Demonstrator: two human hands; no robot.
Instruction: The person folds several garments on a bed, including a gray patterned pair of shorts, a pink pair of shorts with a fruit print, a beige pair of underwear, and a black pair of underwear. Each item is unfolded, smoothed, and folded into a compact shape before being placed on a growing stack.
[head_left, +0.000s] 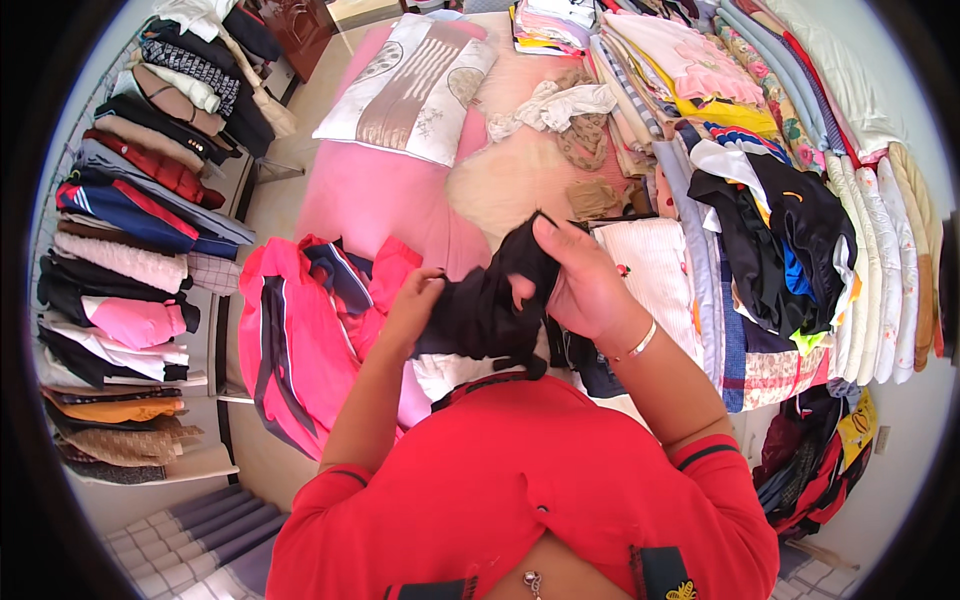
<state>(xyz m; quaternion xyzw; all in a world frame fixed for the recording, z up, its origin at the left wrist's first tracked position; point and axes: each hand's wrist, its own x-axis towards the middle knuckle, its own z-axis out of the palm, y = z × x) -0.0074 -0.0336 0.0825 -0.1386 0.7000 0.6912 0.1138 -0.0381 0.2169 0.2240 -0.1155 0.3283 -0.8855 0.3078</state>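
Observation:
A crumpled black garment (480, 307) is stretched between my two hands in front of my chest. My left hand (415, 304) pinches its left side. On the other side, my right hand (581, 274) grips the upper right edge, thumb on top. Some fingertips show through a gap in the dark cloth. What kind of garment it is, I cannot tell. Left of my hands lies a bright pink jacket (300, 337) with dark stripes, spread at the bed's edge. Close to my right hand is a white ribbed cloth with small red prints (652, 277).
Ahead is a bed with a pink sheet (367, 202) and a patterned pillow (409, 86). A white lace cloth (562, 105) lies loosely there. Folded bedding (720, 67) and a heap of dark clothes (780, 232) fill the right. Garments hang on a rack (142, 247) at left.

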